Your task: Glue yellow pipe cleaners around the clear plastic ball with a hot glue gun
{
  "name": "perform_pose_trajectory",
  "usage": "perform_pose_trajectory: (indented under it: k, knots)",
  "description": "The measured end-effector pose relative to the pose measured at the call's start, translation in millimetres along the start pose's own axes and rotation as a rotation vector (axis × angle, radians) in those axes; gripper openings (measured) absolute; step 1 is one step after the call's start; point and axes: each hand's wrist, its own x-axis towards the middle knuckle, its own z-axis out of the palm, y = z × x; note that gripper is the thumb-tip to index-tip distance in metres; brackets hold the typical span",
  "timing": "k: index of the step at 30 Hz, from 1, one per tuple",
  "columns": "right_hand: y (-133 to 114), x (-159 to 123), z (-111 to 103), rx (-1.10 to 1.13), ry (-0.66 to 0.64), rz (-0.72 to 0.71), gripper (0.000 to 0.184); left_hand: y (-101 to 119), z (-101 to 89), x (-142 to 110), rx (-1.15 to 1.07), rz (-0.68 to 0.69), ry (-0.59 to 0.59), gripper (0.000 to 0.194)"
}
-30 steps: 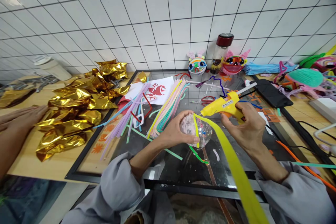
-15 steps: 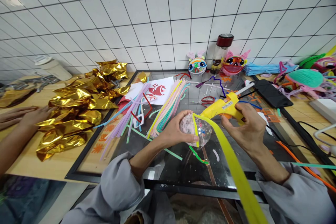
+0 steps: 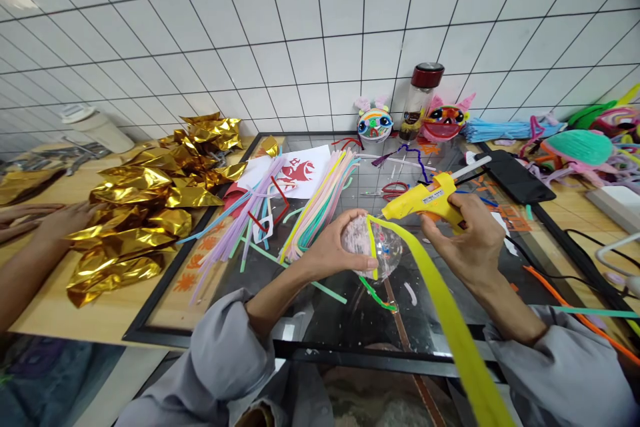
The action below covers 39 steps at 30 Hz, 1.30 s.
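My left hand (image 3: 337, 247) grips a clear round plastic ball (image 3: 390, 252) whose left part is covered in pale pink. A yellow strip (image 3: 431, 287) runs along the ball's middle, under my left thumb, and its long loose end trails down toward my lap. In my right hand (image 3: 473, 233) is a yellow glue gun (image 3: 425, 199), a white glue stick jutting from its back. Its nozzle points left and stands just above the ball, near the strip. Below the ball lies a green pipe cleaner (image 3: 377, 295), curved on the glass.
Pastel pipe cleaners (image 3: 320, 207) lie in bundles left of centre, beside a paper with a red print (image 3: 300, 172). Behind are scissors (image 3: 395, 191), a glass bottle (image 3: 417, 103) and decorated balls (image 3: 375, 123). A phone (image 3: 520, 177) lies right. Gold foil (image 3: 150, 197) and another person's hand (image 3: 65, 220) are left.
The glue gun has shifted slightly left and down, its nozzle drawn a little off the strip's top. My left hand holds the ball in nearly the same place.
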Motion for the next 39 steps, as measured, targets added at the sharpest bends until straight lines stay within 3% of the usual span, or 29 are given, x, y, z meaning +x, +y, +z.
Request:
perform_pose_trajectory:
  k: [39]
  knots:
    - [3.2, 0.1, 1.0, 0.032, -0.056, 0.097, 0.025, -1.6, 0.1, -0.6, -0.015, 0.002, -0.011, 0.092]
